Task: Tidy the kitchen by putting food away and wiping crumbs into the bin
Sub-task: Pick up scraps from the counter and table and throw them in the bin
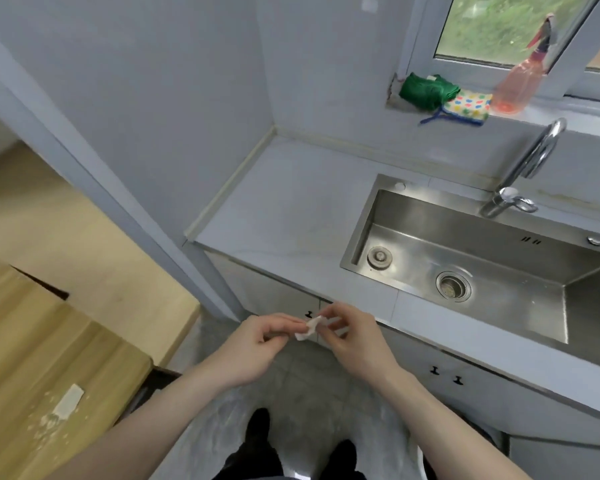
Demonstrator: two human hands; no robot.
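Hands: I see both at lower centre of frame, over the grey floor in front of the cabinet doors.
Left hand (pixel 257 344): fingers curled, thumb and forefinger pinched on the left end of a small crumpled white paper scrap (pixel 309 329).
Right hand (pixel 352 336): fingertips pinched on the right end of the same scrap; other fingers bent.
Scrap: held between both hands in the air, just below the front edge of the pale grey stone countertop (pixel 291 216).
Sink: rectangular stainless steel sink (pixel 465 258) at right of frame, basin holds nothing but its drain; curved chrome tap (pixel 530 168) behind it.
Sill, upper right: crumpled green cloth (pixel 428 91), touching it a white sponge with coloured spots (pixel 468 107), then a pink transparent spray bottle (pixel 520 81) just right of that.
Table: light wooden table (pixel 32 393) at lower left, pale crumbs (pixel 49 424) scattered on it around a small flat beige piece (pixel 69 401); I cannot tell what that piece is.
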